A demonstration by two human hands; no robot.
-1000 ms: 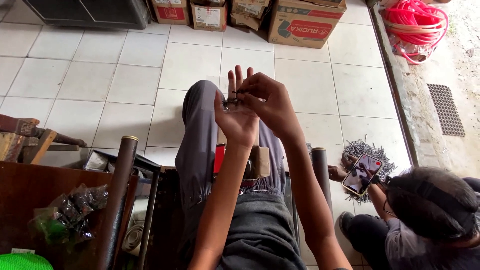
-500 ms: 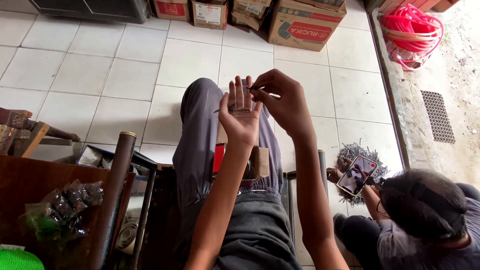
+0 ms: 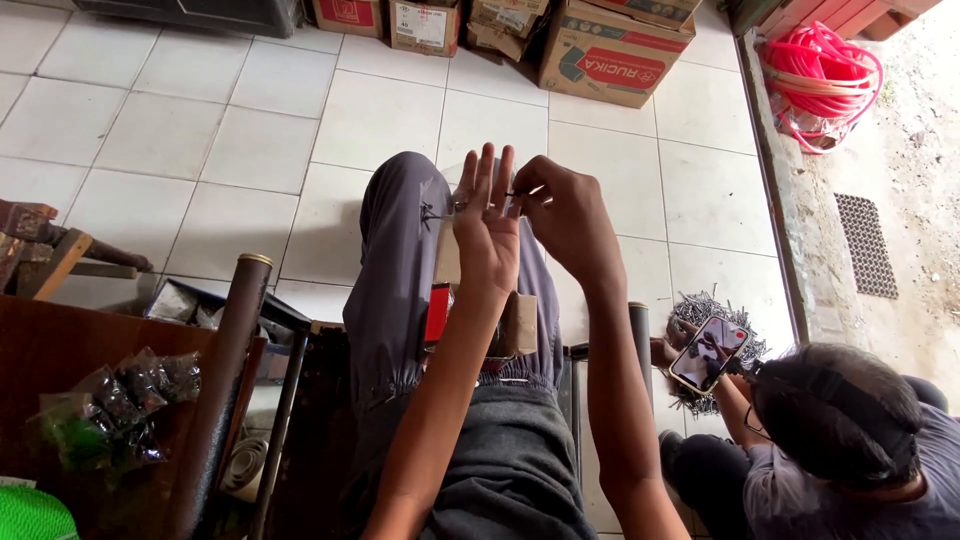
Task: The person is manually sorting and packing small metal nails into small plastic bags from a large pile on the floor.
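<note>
While the left hand (image 3: pixel 487 232) stands upright with its palm flat and fingers stretched out together, a thin dark nail (image 3: pixel 522 194) lies across the fingertips, pinched at one end by the right hand (image 3: pixel 565 215). That right hand is closed, thumb and forefinger clamped on the nail, and it touches the left fingers at the point of the pinch. What else may rest in the open left palm I cannot tell; a few small dark bits (image 3: pixel 430 212) show just beside the left thumb.

Both hands are raised above the person's lap, over grey trousers (image 3: pixel 395 260). Under the wrists a small cardboard box (image 3: pixel 517 325) with a red side sits between the knees. A dark metal post (image 3: pixel 222 390) stands to the left, and a second post (image 3: pixel 640 345) to the right.

On the brown bench (image 3: pixel 60 360) at lower left lies a clear bag (image 3: pixel 115 405) of dark and green parts. On the white tiled floor (image 3: pixel 250 130), cardboard cartons (image 3: pixel 610 50) line the far wall, and a coil of red hose (image 3: pixel 822 75) lies by the doorway.

At lower right another person (image 3: pixel 835 440) crouches, holding a phone (image 3: pixel 708 352) above a heap of nails (image 3: pixel 715 310).
</note>
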